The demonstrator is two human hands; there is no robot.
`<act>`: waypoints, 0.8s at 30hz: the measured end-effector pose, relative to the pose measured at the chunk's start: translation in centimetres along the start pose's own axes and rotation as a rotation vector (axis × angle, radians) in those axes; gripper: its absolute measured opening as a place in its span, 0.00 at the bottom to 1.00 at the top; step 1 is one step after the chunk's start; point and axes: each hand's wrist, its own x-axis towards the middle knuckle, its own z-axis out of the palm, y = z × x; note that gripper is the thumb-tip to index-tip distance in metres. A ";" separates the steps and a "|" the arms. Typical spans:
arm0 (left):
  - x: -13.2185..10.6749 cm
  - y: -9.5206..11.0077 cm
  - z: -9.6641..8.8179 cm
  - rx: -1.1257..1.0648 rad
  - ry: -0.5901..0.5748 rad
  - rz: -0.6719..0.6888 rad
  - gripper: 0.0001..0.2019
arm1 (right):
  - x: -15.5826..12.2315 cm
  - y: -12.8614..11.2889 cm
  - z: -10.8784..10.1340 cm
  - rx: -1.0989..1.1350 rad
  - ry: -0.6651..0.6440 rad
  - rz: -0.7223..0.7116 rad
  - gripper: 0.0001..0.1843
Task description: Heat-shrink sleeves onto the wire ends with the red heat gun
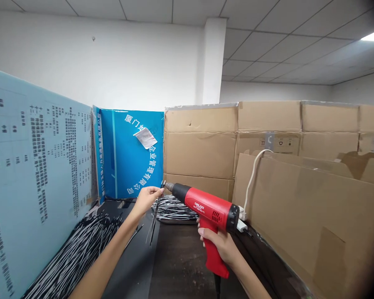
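Note:
My right hand (220, 244) is wrapped round the grip of a red heat gun (210, 212), held level above the dark table (180, 265). Its black nozzle (174, 189) points left. My left hand (147, 198) pinches the top of a thin black cable piece (156, 216), which hangs down from my fingers. The cable's upper end sits right at the nozzle's mouth. The gun's cord drops from the bottom of the grip.
Many black-and-white cable pieces lie heaped at the left (77, 253) and in a pile behind the gun (174, 208). Blue printed boards (131, 153) stand at the left and back. Cardboard boxes (268, 137) wall the back and right. A white cord (252, 178) hangs over one box.

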 end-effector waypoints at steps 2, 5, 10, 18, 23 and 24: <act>0.0 0.4 -0.3 -0.128 -0.055 -0.075 0.18 | -0.1 -0.2 -0.1 0.020 0.004 0.005 0.21; 0.1 0.7 -0.9 -0.469 -0.190 -0.271 0.13 | -0.2 -0.5 -0.3 0.096 0.002 0.002 0.21; 0.0 -1.1 -1.0 -1.107 -0.266 -0.488 0.07 | -0.3 -1.3 -0.9 0.296 -0.050 0.011 0.18; -0.9 -6.0 0.8 -1.583 -0.303 -0.344 0.12 | -0.8 -1.2 -0.8 0.296 -0.133 0.055 0.20; -1.4 -6.5 1.1 -1.547 -0.292 -0.346 0.15 | -1.1 -1.0 0.0 0.265 -0.171 0.069 0.20; -1.5 -6.6 1.2 -1.528 -0.289 -0.357 0.16 | -1.1 -1.1 0.1 0.266 -0.175 0.073 0.20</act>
